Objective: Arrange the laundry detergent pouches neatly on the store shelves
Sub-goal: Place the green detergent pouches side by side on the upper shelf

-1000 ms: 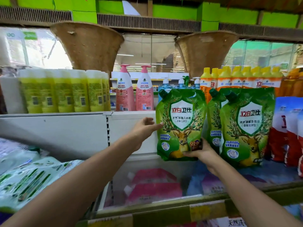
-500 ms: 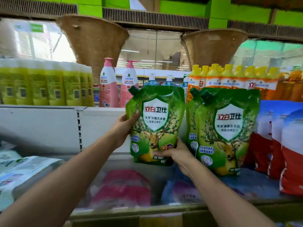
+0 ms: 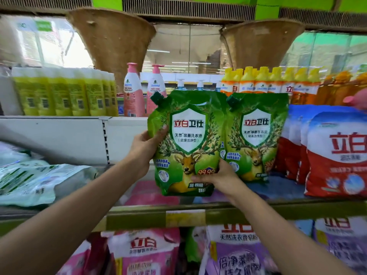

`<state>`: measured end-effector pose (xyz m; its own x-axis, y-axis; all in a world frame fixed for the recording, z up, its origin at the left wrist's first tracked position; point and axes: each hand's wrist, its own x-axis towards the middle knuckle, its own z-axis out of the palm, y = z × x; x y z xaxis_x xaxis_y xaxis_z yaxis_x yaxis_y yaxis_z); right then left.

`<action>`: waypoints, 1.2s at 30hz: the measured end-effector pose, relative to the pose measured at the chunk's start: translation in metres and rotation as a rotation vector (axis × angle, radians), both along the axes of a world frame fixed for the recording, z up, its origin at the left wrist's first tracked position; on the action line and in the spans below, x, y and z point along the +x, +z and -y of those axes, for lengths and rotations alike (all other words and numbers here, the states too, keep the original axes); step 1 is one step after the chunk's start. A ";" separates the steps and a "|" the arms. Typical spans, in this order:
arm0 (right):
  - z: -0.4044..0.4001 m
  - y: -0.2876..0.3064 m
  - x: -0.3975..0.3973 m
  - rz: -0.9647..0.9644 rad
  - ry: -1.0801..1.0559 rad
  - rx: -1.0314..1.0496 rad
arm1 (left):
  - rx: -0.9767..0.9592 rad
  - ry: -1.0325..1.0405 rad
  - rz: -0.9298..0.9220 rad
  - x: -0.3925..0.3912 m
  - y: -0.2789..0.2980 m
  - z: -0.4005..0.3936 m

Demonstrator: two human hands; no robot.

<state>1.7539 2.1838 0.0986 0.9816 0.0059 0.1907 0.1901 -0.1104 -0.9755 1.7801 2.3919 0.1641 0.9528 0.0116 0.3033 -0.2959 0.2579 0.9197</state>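
Store shelving fills the view, with a green-edged shelf point(image 3: 228, 212) running just below both hands. One green deer-print detergent pouch point(image 3: 187, 143) is held upright above that shelf: the left hand point(image 3: 144, 144) is closed on its left edge, thumb on the front, while the right hand point(image 3: 217, 178) grips its lower right corner. Just right of the right hand, a second green pouch point(image 3: 256, 135) of the same kind stands on the shelf, its left edge tucked behind the held one; whether more stand behind it I cannot tell. Further right are several red-and-white detergent bags point(image 3: 335, 153). Above the hands stand two pink pump bottles point(image 3: 133, 92).

My judgement: the pouch is soft and full, so set down off its base it may slump forward or lean on its neighbour and tip it. Pink flat packs point(image 3: 151, 192) lying under the hands could also leave the footing uneven
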 end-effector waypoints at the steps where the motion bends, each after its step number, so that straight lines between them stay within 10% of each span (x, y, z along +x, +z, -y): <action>1: 0.009 0.000 -0.005 -0.001 0.009 -0.008 | 0.013 -0.002 0.001 -0.005 0.000 0.007; 18: 0.185 0.007 -0.037 -0.013 0.050 -0.124 | 0.070 -0.107 -0.098 -0.030 0.007 0.178; 36: 0.197 0.000 -0.037 0.015 0.065 -0.103 | 0.043 0.077 0.009 -0.032 0.051 0.191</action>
